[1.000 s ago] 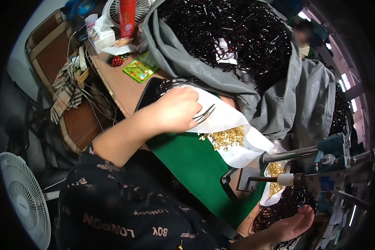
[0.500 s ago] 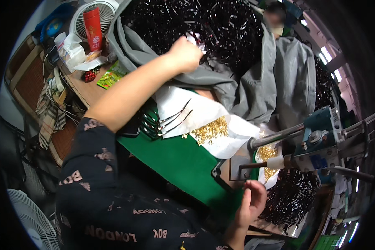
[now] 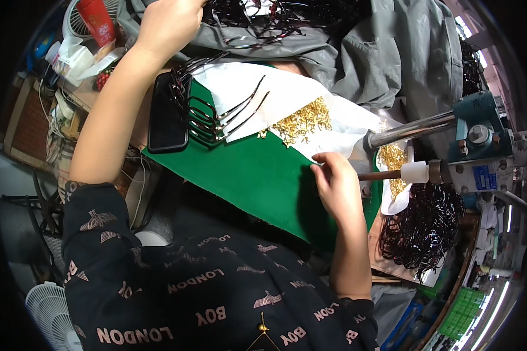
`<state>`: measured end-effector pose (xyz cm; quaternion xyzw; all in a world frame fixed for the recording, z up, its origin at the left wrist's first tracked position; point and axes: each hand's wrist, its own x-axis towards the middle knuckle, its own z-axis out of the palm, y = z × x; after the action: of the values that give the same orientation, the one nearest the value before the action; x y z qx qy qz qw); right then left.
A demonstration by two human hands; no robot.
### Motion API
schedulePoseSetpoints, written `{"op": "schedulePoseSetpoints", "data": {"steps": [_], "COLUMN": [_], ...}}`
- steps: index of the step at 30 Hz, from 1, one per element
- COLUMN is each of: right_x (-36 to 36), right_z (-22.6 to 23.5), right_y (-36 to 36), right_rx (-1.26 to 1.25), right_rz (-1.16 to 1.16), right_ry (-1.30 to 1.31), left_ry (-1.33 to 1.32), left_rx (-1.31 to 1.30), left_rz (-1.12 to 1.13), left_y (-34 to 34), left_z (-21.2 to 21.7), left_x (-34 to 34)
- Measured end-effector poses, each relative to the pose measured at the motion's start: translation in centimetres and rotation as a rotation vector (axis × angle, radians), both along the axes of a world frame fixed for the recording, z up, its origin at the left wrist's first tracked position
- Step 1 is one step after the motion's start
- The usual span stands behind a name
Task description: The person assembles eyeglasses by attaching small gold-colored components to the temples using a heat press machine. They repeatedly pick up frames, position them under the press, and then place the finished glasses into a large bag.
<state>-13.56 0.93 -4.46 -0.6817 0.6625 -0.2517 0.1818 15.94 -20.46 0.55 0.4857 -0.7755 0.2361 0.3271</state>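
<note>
My left hand (image 3: pixel 171 23) is closed at the upper left, beside the big heap of dark shiny strips (image 3: pixel 328 13). The top edge cuts off its fingertips, so what it holds is hidden. Over the green mat (image 3: pixel 246 181), my right hand (image 3: pixel 335 181) has its thumb and forefinger tips close together; anything between them is too small to make out. Small gold metal pieces (image 3: pixel 304 121) lie on white paper (image 3: pixel 228 82) just beyond it. Several dark, thin, curved pieces like eyeglass arms (image 3: pixel 240 114) rest on the paper's left side, near a black phone (image 3: pixel 168 126).
A machine with a metal bar and teal block (image 3: pixel 474 126) reaches in from the right. Below it are more gold pieces (image 3: pixel 395 158) and a dark heap of curved pieces (image 3: pixel 424 228). Grey cloth (image 3: pixel 369 64) drapes across the back. A red cup (image 3: pixel 96 22) stands upper left.
My left hand has moved left, off the middle of the dark heap. The right hand has come up and forward over the mat. The whole view has shifted, bringing the phone into sight.
</note>
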Motion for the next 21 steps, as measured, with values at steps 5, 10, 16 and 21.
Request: {"op": "schedulePoseSetpoints", "data": {"steps": [5, 10, 16, 21], "right_x": [-0.8, -2.9, -1.8, 0.1], "right_z": [-1.8, -2.7, -1.6, -0.6], "right_y": [-3.9, -6.5, -6.0, -4.1], "right_rx": [-0.129, 0.09, 0.089, -0.116], "right_rz": [0.04, 0.128, 0.137, 0.176], "right_ry": [0.386, 0.365, 0.363, 0.215], "left_ry": [-0.414, -0.591, -0.12, -0.156], "left_rx": [0.196, 0.83, 0.416, 0.699], "left_rz": [0.162, 0.276, 0.055, 0.307], "left_y": [-2.6, -0.6, -2.0, -5.3], "left_z": [-1.8, -0.1, -1.9, -2.1], "left_x": [2.9, 2.4, 1.5, 0.0]}}
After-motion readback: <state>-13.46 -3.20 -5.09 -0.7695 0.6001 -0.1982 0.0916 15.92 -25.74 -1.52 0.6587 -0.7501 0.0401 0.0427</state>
